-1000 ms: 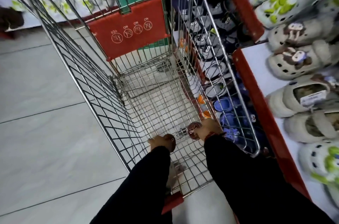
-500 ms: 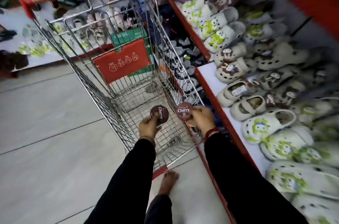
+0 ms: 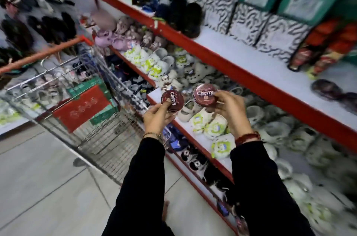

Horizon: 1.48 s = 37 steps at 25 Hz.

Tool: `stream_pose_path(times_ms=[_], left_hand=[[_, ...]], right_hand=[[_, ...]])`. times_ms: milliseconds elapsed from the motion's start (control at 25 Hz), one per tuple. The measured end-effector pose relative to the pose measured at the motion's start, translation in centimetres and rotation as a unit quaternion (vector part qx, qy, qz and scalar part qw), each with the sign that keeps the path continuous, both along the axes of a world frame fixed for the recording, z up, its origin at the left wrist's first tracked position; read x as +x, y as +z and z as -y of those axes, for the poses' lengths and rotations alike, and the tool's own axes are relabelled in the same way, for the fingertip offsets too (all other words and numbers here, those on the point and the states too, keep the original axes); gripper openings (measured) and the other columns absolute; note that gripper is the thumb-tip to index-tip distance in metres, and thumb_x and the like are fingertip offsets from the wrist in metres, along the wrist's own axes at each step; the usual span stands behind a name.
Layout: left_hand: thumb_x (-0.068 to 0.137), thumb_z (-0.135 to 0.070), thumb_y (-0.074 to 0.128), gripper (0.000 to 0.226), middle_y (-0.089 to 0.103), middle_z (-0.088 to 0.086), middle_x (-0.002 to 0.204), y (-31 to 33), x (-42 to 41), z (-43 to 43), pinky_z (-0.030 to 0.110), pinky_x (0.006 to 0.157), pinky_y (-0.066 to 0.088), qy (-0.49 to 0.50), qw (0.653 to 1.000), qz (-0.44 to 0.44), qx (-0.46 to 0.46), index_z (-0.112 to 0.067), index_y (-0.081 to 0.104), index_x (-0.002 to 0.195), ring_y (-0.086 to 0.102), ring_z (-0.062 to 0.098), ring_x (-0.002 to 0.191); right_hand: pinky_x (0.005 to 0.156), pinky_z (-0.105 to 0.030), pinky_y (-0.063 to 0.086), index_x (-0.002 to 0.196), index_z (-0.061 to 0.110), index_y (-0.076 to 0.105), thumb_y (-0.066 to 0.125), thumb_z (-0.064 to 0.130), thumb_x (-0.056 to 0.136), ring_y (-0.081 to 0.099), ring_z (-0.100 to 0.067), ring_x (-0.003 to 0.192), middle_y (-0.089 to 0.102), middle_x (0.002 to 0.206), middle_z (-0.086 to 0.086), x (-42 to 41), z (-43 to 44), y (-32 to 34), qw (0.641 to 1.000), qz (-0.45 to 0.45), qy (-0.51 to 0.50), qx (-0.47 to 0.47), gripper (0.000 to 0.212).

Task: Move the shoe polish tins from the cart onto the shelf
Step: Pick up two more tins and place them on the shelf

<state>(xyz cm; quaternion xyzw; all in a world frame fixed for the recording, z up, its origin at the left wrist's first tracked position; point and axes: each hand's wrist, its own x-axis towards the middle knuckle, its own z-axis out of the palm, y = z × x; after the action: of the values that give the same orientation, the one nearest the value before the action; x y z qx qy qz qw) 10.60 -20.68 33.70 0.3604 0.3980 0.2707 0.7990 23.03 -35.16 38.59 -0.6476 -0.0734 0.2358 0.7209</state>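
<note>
My left hand (image 3: 157, 118) grips a round dark red polish tin (image 3: 174, 100) with white "Cherry" lettering, held up face-on. In my right hand (image 3: 229, 110) is a second such tin (image 3: 203, 94), slightly higher. Both tins are in the air in front of the red-edged shelf unit, to the right of the wire cart (image 3: 92, 119). Higher up, the upper shelf (image 3: 257, 61) carries several dark tins (image 3: 326, 89) at its right end.
The shelf below my hands is packed with white and green clogs (image 3: 216, 125). Patterned and green boxes (image 3: 270, 23) stand at the back of the upper shelf. The cart has a red flap (image 3: 81, 108) and an orange handle (image 3: 44, 54). Grey tiled floor lies to the left.
Both hands rose out of the cart basket, each with a tin, and moved up and right toward the shelves. My view swung up from the cart to the shelving.
</note>
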Motion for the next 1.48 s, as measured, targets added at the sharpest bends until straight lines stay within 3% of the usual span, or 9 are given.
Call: stream_pose_path(times_ms=[200,440,600,720,920,1000,1160,1280,1480], left_hand=[[0.088,-0.014,0.07,0.006,0.075,0.009,0.081,6.4,5.8,5.2,0.025,0.06,0.06,-0.111,0.99,0.046,0.071,-0.011,0.066,0.09,0.071,0.015,0.058],[0.087,-0.012,0.071,0.006,0.076,0.007,0.072,11.1,13.7,11.2,0.024,0.054,0.061,-0.26,0.954,0.08,0.129,-0.011,0.065,0.086,0.072,0.012,0.052],[0.083,-0.018,0.076,0.016,0.071,0.012,0.086,12.4,18.4,15.1,0.024,0.057,0.062,-0.327,0.915,0.054,0.232,-0.005,0.068,0.089,0.069,0.018,0.068],[0.078,-0.03,0.079,0.03,0.075,0.005,0.085,12.8,21.0,17.3,0.034,0.075,0.064,-0.365,0.853,0.0,0.372,-0.006,0.073,0.094,0.073,0.02,0.081],[0.075,-0.041,0.076,0.029,0.069,-0.006,0.081,12.5,23.1,18.4,0.025,0.079,0.049,-0.452,0.731,-0.097,0.502,-0.029,0.065,0.099,0.069,0.02,0.088],[0.076,-0.04,0.074,0.023,0.072,-0.001,0.089,12.1,23.8,18.5,0.024,0.08,0.048,-0.466,0.717,-0.109,0.507,-0.03,0.067,0.095,0.069,0.02,0.09],[0.077,-0.037,0.075,0.011,0.071,-0.003,0.083,11.8,24.5,18.4,0.021,0.079,0.044,-0.508,0.672,-0.12,0.525,-0.029,0.071,0.082,0.064,0.013,0.078],[0.077,-0.036,0.076,0.018,0.07,-0.002,0.075,12.0,25.0,18.4,0.02,0.079,0.044,-0.542,0.628,-0.125,0.545,-0.023,0.079,0.09,0.064,0.013,0.077],[0.077,-0.029,0.078,0.021,0.074,0.004,0.086,12.3,25.4,18.3,0.024,0.09,0.051,-0.549,0.626,-0.124,0.54,-0.018,0.079,0.095,0.07,0.02,0.086]], right_hand=[[0.049,-0.024,0.058,0.074,0.009,0.067,0.054,0.0,0.093,0.069,-0.01,0.05,0.072,0.062,0.001,2.5,8.3,6.9,0.994,0.055,-0.09,0.036,0.024],[0.059,-0.025,0.063,0.08,0.008,0.069,0.058,0.001,0.091,0.071,-0.015,0.059,0.072,0.078,-0.011,5.1,17.0,10.5,0.976,0.081,-0.201,0.028,0.017],[0.06,-0.023,0.062,0.084,0.01,0.072,0.063,0.008,0.09,0.073,-0.022,0.073,0.074,0.095,-0.021,6.8,21.6,10.4,0.95,0.1,-0.292,-0.042,0.01],[0.066,-0.03,0.064,0.091,0.008,0.072,0.067,0.011,0.088,0.073,-0.031,0.094,0.073,0.108,-0.022,8.3,24.2,9.7,0.931,0.087,-0.334,-0.121,0.007],[0.091,-0.045,0.059,0.087,0.011,0.078,0.069,0.018,0.083,0.07,-0.026,0.104,0.076,0.107,-0.012,9.4,26.6,8.1,0.889,0.099,-0.321,-0.312,0.012],[0.091,-0.041,0.057,0.085,0.01,0.08,0.066,0.02,0.084,0.071,-0.026,0.101,0.078,0.103,-0.011,9.5,26.8,7.8,0.873,0.104,-0.32,-0.354,0.018],[0.073,-0.032,0.053,0.094,-0.01,0.073,0.058,0.017,0.087,0.067,-0.027,0.076,0.074,0.102,-0.026,9.8,26.7,7.2,0.86,0.102,-0.287,-0.409,0.032],[0.076,-0.029,0.051,0.092,0.004,0.079,0.062,0.016,0.089,0.062,-0.015,0.073,0.078,0.099,-0.013,9.6,26.4,7.1,0.863,0.096,-0.251,-0.428,0.022],[0.083,-0.024,0.051,0.105,0.01,0.078,0.07,0.012,0.084,0.064,-0.015,0.086,0.077,0.107,-0.009,9.7,26.0,7.4,0.847,0.118,-0.243,-0.459,0.023]])
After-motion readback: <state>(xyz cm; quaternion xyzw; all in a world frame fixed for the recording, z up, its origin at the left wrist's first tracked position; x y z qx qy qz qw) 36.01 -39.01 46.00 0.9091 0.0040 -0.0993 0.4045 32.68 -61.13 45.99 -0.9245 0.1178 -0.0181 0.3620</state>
